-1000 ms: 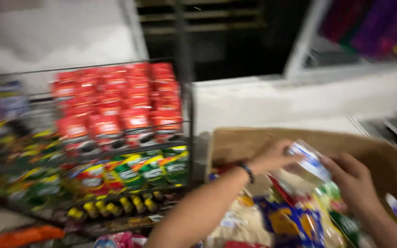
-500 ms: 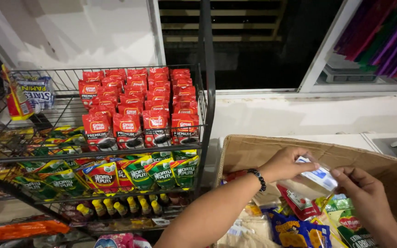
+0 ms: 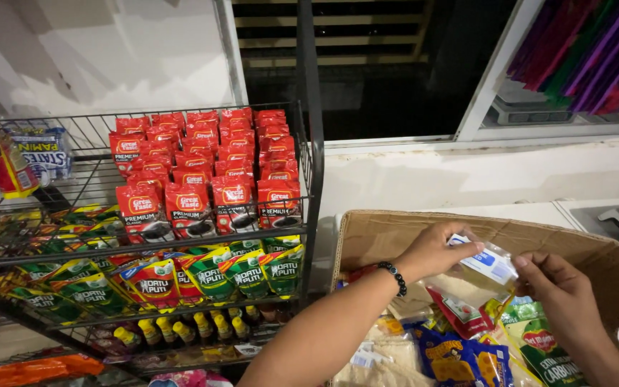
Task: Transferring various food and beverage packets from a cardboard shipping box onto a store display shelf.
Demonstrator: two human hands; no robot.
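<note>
Clear packet (image 3: 488, 261) held by both hands

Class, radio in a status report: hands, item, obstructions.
Left hand and right hand both pinching small clear packet over cardboard box. Nothing blocking.

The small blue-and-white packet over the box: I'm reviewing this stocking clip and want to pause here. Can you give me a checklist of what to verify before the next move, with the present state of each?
1. Left hand grips the small blue-and-white packet: ok, fingers pinch its left end.
2. Right hand on the packet: ok, fingertips touch its right edge.
3. Packet held over the cardboard box: ok.
4. Packet undamaged: cannot tell, too small.
5. Free space among the red sachets on the wire rack: not ok, the rows look full.
6. Path from box to rack: ok, nothing lies between.
</note>
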